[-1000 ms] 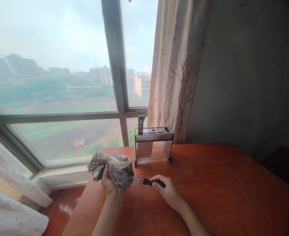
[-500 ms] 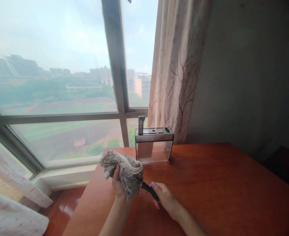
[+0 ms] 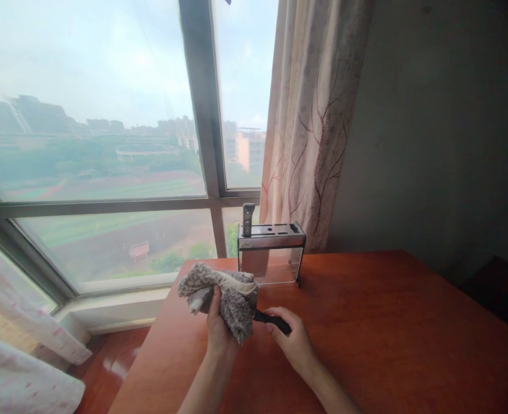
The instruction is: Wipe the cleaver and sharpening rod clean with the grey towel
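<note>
My left hand [image 3: 220, 330] is closed around a grey fluffy cloth [image 3: 234, 302] with a pale edge band, its thumb pressed on the near side. Out of the right side of the cloth comes the black handle of a knife [image 3: 274, 319]. The blade is hidden inside the folds. My right hand [image 3: 295, 339] grips that handle, and both hands are above the table. Just behind the cloth stands a clear-sided knife block [image 3: 273, 234] with a slotted metal top. One grey-handled knife [image 3: 248, 219] stands upright in its left slot.
The reddish-brown wooden table [image 3: 366, 322] runs under both arms, with its left edge close to my left arm. A large window [image 3: 107, 144] and a branch-patterned curtain [image 3: 309, 126] are beyond it. White curtain fabric [image 3: 25, 374] hangs low at the left.
Both hands have shifted slightly to the right with the cloth and knife. The knife handle has risen to a flatter angle, and my right hand has turned with it.
</note>
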The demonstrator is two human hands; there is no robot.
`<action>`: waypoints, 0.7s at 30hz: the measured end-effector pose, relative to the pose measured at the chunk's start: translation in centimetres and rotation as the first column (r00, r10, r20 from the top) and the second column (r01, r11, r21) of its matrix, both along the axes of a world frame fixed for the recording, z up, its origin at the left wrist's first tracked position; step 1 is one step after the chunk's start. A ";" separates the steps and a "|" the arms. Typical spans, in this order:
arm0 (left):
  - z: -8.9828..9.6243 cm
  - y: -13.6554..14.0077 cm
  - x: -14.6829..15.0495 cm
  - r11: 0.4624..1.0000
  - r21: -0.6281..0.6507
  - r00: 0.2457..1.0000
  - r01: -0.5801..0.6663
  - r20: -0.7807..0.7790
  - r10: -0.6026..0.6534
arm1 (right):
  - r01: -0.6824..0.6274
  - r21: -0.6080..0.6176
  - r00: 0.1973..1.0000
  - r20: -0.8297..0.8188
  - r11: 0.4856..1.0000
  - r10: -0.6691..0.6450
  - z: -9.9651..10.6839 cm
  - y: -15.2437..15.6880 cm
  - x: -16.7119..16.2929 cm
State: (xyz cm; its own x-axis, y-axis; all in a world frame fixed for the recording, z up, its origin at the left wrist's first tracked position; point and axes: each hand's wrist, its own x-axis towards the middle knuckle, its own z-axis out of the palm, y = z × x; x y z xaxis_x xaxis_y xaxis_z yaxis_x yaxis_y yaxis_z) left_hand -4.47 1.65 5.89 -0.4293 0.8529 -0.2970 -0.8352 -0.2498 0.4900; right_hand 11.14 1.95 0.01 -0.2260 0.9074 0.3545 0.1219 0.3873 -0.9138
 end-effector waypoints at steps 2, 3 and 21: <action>-0.1 0.0 0.6 0.999 0.002 0.999 0.042 -0.003 -0.042 | 0.034 0.046 0.999 0.002 0.998 -0.034 -0.1 0.2 0.1; -0.2 0.0 0.8 0.998 0.006 0.998 0.068 -0.011 -0.068 | 0.046 0.068 0.999 0.000 0.997 -0.046 -0.2 0.2 0.2; -0.2 -2.6 4.0 0.970 0.019 0.933 0.241 -0.281 -0.226 | -0.077 -0.211 0.986 -0.159 0.975 0.043 0.5 0.0 1.1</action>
